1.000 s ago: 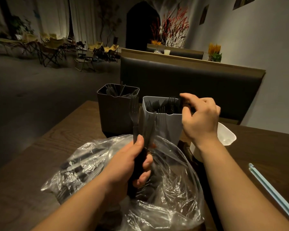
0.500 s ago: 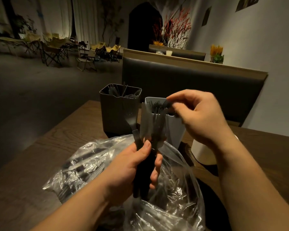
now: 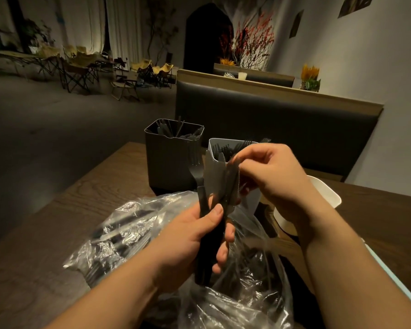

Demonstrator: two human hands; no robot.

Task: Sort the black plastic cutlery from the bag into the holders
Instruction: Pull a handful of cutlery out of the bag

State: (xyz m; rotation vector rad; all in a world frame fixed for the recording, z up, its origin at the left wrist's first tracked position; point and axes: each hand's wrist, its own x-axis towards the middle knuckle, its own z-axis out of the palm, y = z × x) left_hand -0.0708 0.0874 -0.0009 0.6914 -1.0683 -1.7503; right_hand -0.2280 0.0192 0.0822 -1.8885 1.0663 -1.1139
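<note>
Your left hand, low in the middle of the frame, is curled closed around a bundle of black cutlery. The thumb lies across the front of the handles and the other fingers wrap them from behind. The bundle stands almost upright. A fork rises from its left side, and some knives with toothed edges fan out on the right.

Your right hand is just right of center, a little higher than the left. Its fingers are bent, and the thumb and first fingertips pinch the upper end of one knife from the bundle. I cannot tell whether this knife is free from your left hand's grip.

Under both hands lies the clear plastic bag, crumpled and open, with more black cutlery inside it toward the lower left. Behind the bundle stand two holders, close together. The dark holder is on the left, with cutlery in it. The white holder is on the right, partly hidden by your right hand, and fork tines show above its rim.

All this rests on the dark wooden table. A white container sits behind your right forearm, and a pale blue strip lies at the right edge. Across the upper middle runs a dark padded bench back.
</note>
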